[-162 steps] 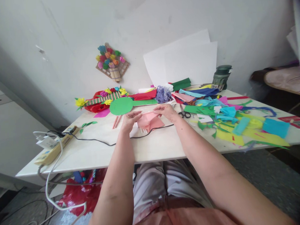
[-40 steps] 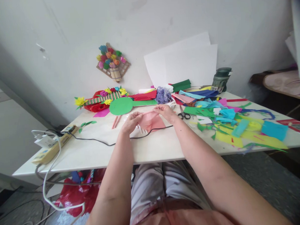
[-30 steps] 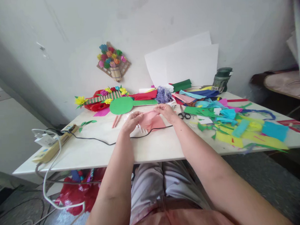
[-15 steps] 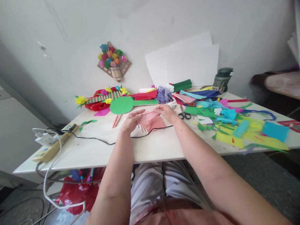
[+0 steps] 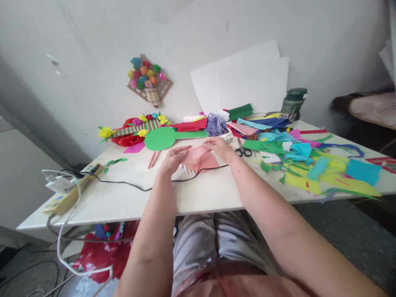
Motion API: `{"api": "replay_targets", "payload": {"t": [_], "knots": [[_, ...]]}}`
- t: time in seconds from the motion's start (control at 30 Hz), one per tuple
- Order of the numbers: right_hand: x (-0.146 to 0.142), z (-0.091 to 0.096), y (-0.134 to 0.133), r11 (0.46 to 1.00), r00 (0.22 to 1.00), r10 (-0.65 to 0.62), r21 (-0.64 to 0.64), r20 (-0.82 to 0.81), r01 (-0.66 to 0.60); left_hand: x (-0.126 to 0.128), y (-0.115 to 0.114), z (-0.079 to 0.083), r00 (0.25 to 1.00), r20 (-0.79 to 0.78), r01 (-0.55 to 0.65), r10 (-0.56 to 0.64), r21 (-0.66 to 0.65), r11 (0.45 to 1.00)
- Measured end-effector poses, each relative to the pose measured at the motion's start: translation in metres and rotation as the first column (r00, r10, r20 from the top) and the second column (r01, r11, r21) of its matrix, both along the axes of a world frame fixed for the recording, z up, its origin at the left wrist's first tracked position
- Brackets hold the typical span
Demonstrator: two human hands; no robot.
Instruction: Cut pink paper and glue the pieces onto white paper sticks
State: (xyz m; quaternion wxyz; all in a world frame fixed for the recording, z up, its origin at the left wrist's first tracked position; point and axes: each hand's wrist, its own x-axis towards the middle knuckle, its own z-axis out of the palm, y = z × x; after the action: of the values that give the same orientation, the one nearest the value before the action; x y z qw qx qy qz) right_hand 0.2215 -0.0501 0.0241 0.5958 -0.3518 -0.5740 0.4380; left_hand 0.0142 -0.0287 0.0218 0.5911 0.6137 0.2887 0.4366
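Between my hands a thin piece of pink crepe paper (image 5: pixel 194 154) is stretched out, raised a little off the table. My left hand (image 5: pixel 174 159) pinches its left end, and my right hand (image 5: pixel 218 147) pinches its right end, with the fingers closed. Beneath it lies a salmon-pink sheet (image 5: pixel 207 162), partly covered. Just left of my left hand rest narrow rolled pink strips (image 5: pixel 153 159). A green round paper shape with a long handle (image 5: pixel 160 138) lies beyond my hands. Black-handled scissors (image 5: pixel 243 151) lie right of my right hand.
A black cord (image 5: pixel 128 184) crosses the table (image 5: pixel 206 200) under my hands from a power strip (image 5: pixel 72 194). Colourful paper scraps (image 5: pixel 302 171) cover the right side. Purple yarn (image 5: pixel 216 124), a flower-decorated woven piece (image 5: pixel 137 128) and a dark green bottle (image 5: pixel 293 103) stand farther back.
The pink crepe paper between my hands hangs slightly differently, with more of its face showing. Both hands stay in nearly the same place and keep their pinch.
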Motion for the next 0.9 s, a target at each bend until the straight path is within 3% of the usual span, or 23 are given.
{"api": "replay_targets", "payload": {"t": [0.23,0.43,0.9], "knots": [[0.0018,0.0005,-0.0023,1.000,0.999,0.029,-0.011,0.021,-0.029,0.0018,0.0007,-0.0019,0.994,-0.110,-0.017,0.025,0.070,0.997],[-0.0013,0.0011,-0.0028,0.998,0.997,-0.037,-0.048,0.074,0.040,0.0021,0.0012,-0.0031,0.984,-0.174,-0.014,0.036,0.125,0.992],[-0.0005,0.0006,-0.0028,0.999,0.997,-0.036,-0.012,0.070,0.037,0.0021,-0.0012,0.0006,0.989,-0.119,-0.076,0.089,0.108,0.991]]}}
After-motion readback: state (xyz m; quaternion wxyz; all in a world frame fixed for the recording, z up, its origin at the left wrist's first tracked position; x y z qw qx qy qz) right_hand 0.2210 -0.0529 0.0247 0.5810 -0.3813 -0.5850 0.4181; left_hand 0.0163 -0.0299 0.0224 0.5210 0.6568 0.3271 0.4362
